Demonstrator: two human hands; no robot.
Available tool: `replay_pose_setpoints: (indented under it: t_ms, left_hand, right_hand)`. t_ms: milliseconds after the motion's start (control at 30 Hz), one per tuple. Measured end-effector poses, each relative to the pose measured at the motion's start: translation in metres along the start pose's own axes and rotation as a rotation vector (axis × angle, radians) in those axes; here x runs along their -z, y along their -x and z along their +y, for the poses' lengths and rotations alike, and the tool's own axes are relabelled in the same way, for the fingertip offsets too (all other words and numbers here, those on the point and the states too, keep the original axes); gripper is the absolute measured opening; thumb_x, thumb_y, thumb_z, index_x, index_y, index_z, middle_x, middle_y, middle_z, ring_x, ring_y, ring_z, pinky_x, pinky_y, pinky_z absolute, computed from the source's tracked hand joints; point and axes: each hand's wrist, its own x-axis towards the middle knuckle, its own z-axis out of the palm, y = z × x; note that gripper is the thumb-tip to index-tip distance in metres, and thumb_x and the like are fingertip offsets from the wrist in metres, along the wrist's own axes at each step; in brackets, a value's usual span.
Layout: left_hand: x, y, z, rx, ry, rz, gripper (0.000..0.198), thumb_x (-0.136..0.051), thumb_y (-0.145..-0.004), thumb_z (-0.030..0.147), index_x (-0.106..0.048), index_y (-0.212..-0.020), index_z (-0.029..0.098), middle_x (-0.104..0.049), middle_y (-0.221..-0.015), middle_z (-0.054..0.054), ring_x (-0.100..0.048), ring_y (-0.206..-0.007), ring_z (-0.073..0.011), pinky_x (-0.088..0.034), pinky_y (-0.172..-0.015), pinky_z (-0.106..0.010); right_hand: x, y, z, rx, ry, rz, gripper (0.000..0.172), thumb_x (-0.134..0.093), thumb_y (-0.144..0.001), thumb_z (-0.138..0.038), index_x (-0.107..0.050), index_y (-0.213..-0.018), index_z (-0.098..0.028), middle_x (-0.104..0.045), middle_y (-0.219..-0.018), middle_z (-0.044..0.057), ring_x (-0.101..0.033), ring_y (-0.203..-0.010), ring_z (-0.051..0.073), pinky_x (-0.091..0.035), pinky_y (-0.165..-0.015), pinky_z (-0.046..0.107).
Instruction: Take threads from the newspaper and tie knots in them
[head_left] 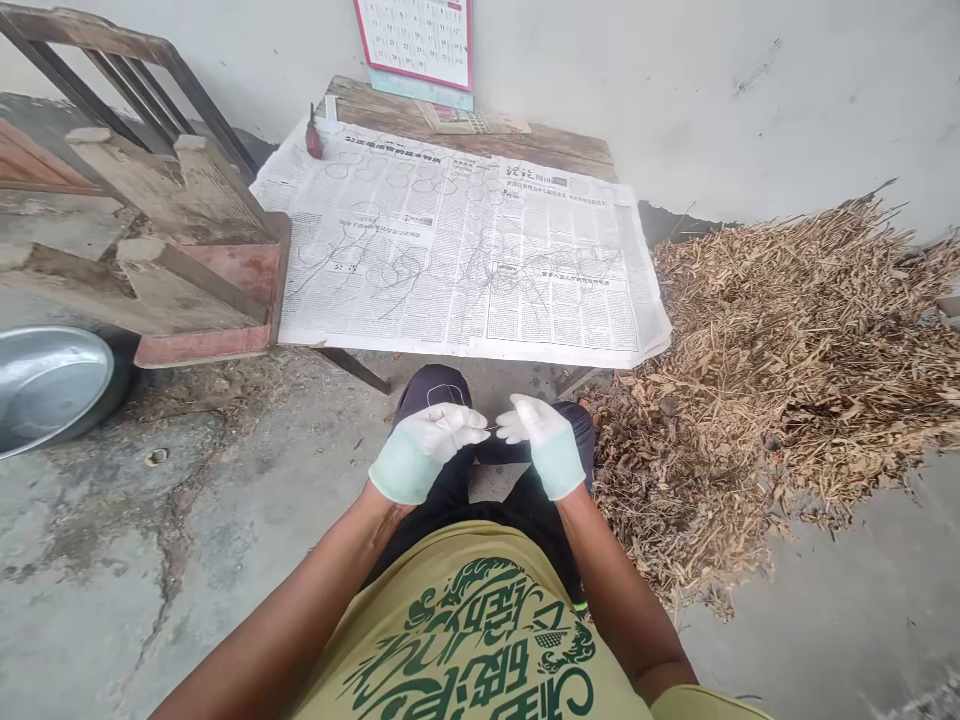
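Both my hands wear white work gloves with pale green cuffs and are held close together above my knees. My left hand (444, 432) is closed in a pinch on a thin wire (491, 428); a pale loop curves above its knuckles. The short dark piece of wire runs across the gap to the fingertips of my right hand (534, 425), whose thumb stands up somewhat apart. In front of me, a newspaper sheet (450, 335) covers the table. Thin loose wires (397, 268) lie tangled on it, with several small wire rings (427, 183) farther back.
A red-handled pointed tool (313, 140) lies at the table's back left. A calendar (420, 45) stands against the wall. Left are a wooden chair (210, 270) with notched wooden pieces and a metal basin (52, 385). Dry stalks (810, 350) are heaped on the right.
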Motion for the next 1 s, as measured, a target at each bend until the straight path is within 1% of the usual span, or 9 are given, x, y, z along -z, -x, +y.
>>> replay_pose_setpoints:
  t_ms: [200, 400, 567, 633, 700, 767, 833, 900, 1000]
  left_hand:
    - [0.007, -0.008, -0.007, -0.006, -0.055, -0.053, 0.043, -0.096, -0.057, 0.047, -0.072, -0.067, 0.013, -0.072, -0.073, -0.007, -0.066, -0.067, -0.0179, -0.057, -0.072, -0.036]
    - [0.019, -0.005, -0.017, -0.002, -0.277, -0.028, 0.043, -0.088, -0.068, 0.054, -0.077, -0.075, 0.013, -0.076, -0.080, -0.012, -0.068, -0.066, -0.0189, -0.056, -0.072, -0.036]
    - [0.024, -0.004, -0.018, -0.008, -0.467, -0.146, 0.042, -0.078, -0.079, 0.056, -0.077, -0.076, 0.014, -0.074, -0.074, -0.011, -0.067, -0.069, -0.0199, -0.053, -0.074, -0.035]
    - [0.025, -0.005, -0.018, -0.022, -0.500, -0.199, 0.042, -0.074, -0.083, 0.055, -0.076, -0.074, 0.015, -0.073, -0.072, -0.010, -0.068, -0.071, -0.0205, -0.053, -0.076, -0.035]
    - [0.027, -0.007, -0.019, -0.025, -0.499, -0.230, 0.043, -0.074, -0.083, 0.056, -0.075, -0.071, 0.015, -0.073, -0.071, -0.010, -0.067, -0.071, -0.0208, -0.053, -0.075, -0.035]
    - [0.028, -0.009, -0.020, 0.000, -0.459, -0.221, 0.043, -0.078, -0.078, 0.057, -0.075, -0.071, 0.015, -0.073, -0.072, -0.011, -0.067, -0.067, -0.0201, -0.053, -0.071, -0.034]
    - [0.029, -0.011, -0.020, 0.032, -0.398, -0.172, 0.045, -0.081, -0.074, 0.058, -0.075, -0.073, 0.014, -0.074, -0.074, -0.011, -0.066, -0.064, -0.0190, -0.053, -0.067, -0.032]
    - [0.030, -0.013, -0.019, 0.044, -0.347, -0.130, 0.046, -0.084, -0.070, 0.059, -0.076, -0.075, 0.013, -0.075, -0.077, -0.012, -0.066, -0.063, -0.0181, -0.054, -0.065, -0.031]
    - [0.029, -0.014, -0.016, 0.030, -0.314, -0.127, 0.048, -0.086, -0.067, 0.060, -0.076, -0.073, 0.014, -0.075, -0.075, -0.011, -0.065, -0.060, -0.0170, -0.054, -0.066, -0.032]
  right_hand:
    - [-0.010, 0.004, 0.002, 0.004, -0.005, 0.031, 0.029, -0.066, -0.086, -0.032, -0.075, -0.105, -0.013, -0.076, -0.078, 0.007, -0.071, -0.065, 0.016, -0.057, -0.065, 0.028]
    - [-0.012, 0.003, 0.016, 0.067, 0.086, 0.060, 0.027, -0.063, -0.087, -0.030, -0.079, -0.105, -0.019, -0.075, -0.074, 0.002, -0.069, -0.066, 0.017, -0.057, -0.070, 0.030]
    - [-0.001, 0.003, 0.024, 0.296, 0.385, -0.009, 0.027, -0.059, -0.093, -0.031, -0.081, -0.108, -0.027, -0.076, -0.084, 0.003, -0.069, -0.077, 0.021, -0.055, -0.083, 0.035]
    - [0.003, 0.002, 0.022, 0.394, 0.549, -0.053, 0.027, -0.059, -0.094, -0.029, -0.081, -0.108, -0.028, -0.076, -0.085, 0.006, -0.068, -0.082, 0.023, -0.052, -0.089, 0.036]
    - [0.005, 0.000, 0.019, 0.425, 0.651, -0.114, 0.024, -0.061, -0.092, -0.026, -0.081, -0.106, -0.026, -0.075, -0.083, 0.008, -0.068, -0.085, 0.024, -0.050, -0.093, 0.036]
    - [0.005, -0.002, 0.015, 0.406, 0.659, -0.152, 0.022, -0.063, -0.091, -0.024, -0.081, -0.104, -0.026, -0.075, -0.082, 0.007, -0.068, -0.085, 0.024, -0.050, -0.093, 0.035]
    - [0.003, -0.004, 0.012, 0.333, 0.591, -0.126, 0.023, -0.065, -0.091, -0.026, -0.080, -0.108, -0.027, -0.076, -0.085, 0.005, -0.069, -0.084, 0.022, -0.052, -0.091, 0.034]
    - [0.000, -0.005, 0.011, 0.204, 0.444, -0.070, 0.028, -0.065, -0.092, -0.031, -0.075, -0.117, -0.027, -0.077, -0.091, 0.003, -0.071, -0.082, 0.020, -0.055, -0.085, 0.032]
    - [-0.001, -0.002, 0.010, 0.045, 0.192, -0.027, 0.040, -0.062, -0.094, -0.043, -0.068, -0.126, -0.019, -0.078, -0.097, 0.007, -0.073, -0.077, 0.018, -0.057, -0.073, 0.030]
